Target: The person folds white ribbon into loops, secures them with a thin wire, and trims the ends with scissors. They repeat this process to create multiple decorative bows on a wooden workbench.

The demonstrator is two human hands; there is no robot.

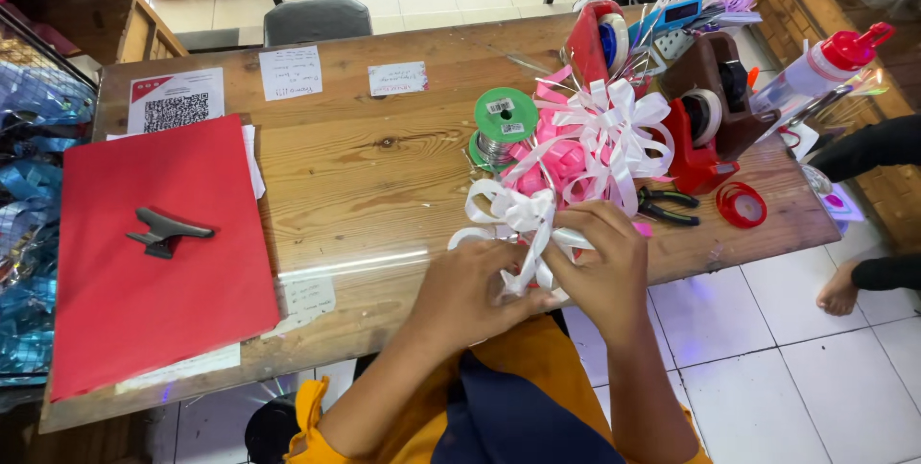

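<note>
Both my hands work a white ribbon bow (513, 216) at the near edge of the wooden table (365, 186). My left hand (470, 293) pinches the bow's lower loops from the left. My right hand (602, 267) grips its centre from the right. Just behind them lies a pile of finished pink and white ribbon bows (593, 142). A green spool of wire (505, 123) stands left of that pile.
A red paper sheet (153, 253) with a dark metal stapler-like tool (165, 230) lies at the left. Red tape dispensers (705, 128), pliers (667, 205) and a red ribbon roll (741, 203) sit at the right. Another person's foot (839, 291) is on the floor at the right.
</note>
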